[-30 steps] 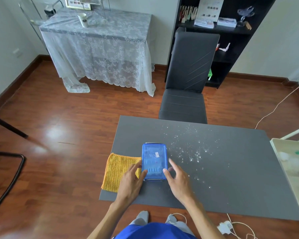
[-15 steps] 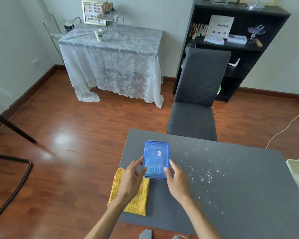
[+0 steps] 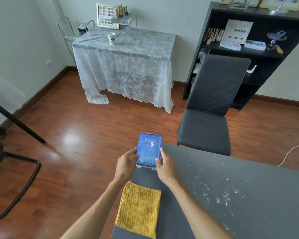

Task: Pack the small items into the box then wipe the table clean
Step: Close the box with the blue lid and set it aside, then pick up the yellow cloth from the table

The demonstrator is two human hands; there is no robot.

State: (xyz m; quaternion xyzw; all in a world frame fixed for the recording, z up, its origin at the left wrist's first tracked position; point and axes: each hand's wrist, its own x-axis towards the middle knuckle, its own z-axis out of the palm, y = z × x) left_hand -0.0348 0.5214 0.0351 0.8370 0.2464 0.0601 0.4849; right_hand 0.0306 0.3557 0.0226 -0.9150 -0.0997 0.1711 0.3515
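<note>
The box [image 3: 149, 150] is now held farther out than half a second ago, at the far left corner of the table [image 3: 248, 213], partly out over the floor [image 3: 79, 135]. The cloth [image 3: 139, 210], earlier under the left hand, is now seen whole, near the table's left edge and apart from both hands. The left hand [image 3: 126, 163] is closed on the box's left side and the right hand [image 3: 166, 167] on its right side. Whether the box is resting on the table or lifted cannot be told. The box's lid is shut; what is inside is only dimly made out through the blue plastic. White crumbs [image 3: 219, 192] are scattered over the table to the right.
</note>
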